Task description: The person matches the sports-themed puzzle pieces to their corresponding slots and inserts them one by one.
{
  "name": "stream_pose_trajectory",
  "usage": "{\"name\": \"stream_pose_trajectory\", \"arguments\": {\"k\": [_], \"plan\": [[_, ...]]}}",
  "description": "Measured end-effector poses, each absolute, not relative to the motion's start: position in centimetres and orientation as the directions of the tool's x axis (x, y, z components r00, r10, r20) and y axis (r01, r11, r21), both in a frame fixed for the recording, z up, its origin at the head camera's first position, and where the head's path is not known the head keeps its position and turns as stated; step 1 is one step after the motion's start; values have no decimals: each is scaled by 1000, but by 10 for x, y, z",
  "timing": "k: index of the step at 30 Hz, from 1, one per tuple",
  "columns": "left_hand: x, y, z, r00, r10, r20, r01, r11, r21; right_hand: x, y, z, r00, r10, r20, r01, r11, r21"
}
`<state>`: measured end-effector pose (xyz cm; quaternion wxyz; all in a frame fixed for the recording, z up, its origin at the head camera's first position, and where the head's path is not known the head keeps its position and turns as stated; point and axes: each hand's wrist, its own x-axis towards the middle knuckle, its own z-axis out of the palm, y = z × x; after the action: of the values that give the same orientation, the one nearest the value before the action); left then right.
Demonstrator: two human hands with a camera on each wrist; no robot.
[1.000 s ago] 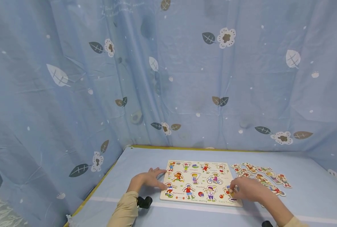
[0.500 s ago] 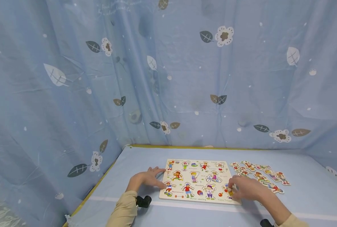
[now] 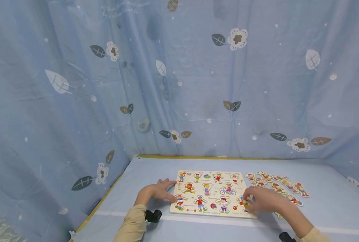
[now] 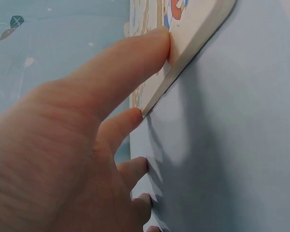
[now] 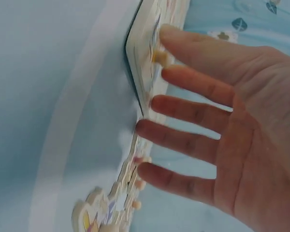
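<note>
A pale wooden puzzle board [image 3: 197, 190] printed with children playing sports lies flat on the blue-covered table. At its left edge rests my left hand [image 3: 156, 191], thumb tip on the board's top near the corner, fingers spread. My right hand [image 3: 265, 200] is over the board's front right corner. There, a knobbed figure piece [image 3: 245, 207] sits at its printed spot; whether it is fully seated I cannot tell. Thumb and index finger stand on either side of its small wooden knob [image 5: 161, 58], apparently apart from it, the other fingers extended.
Several loose knobbed figure pieces [image 3: 289, 186] lie in a cluster right of the board, one piece [image 3: 278, 215] partly under my right hand. Behind the table hangs a blue patterned curtain [image 3: 203, 84]. A yellow strip [image 3: 179, 156] lines the table's back edge.
The view has shifted slightly. My right hand has moved only a little at the corner piece, and more of the loose piece below it shows. My left hand stays put.
</note>
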<state>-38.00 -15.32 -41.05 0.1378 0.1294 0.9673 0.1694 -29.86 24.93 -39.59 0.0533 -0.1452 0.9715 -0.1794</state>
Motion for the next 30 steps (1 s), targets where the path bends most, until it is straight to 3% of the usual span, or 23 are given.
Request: {"name": "stream_pose_trajectory", "arguments": {"k": [11, 24, 30], "plan": [[-381, -151, -406, -932, 275, -235, 184, 920, 347, -297, 295, -367, -961, -262, 85, -276, 911, -305], [-380, -153, -412, -935, 275, -225, 186, 918, 350, -298, 319, -363, -980, -197, -10, -186, 937, -296], [-380, -153, -412, -932, 278, -232, 188, 919, 346, -293, 319, -373, -974, -161, -161, -98, 933, -345]]}}
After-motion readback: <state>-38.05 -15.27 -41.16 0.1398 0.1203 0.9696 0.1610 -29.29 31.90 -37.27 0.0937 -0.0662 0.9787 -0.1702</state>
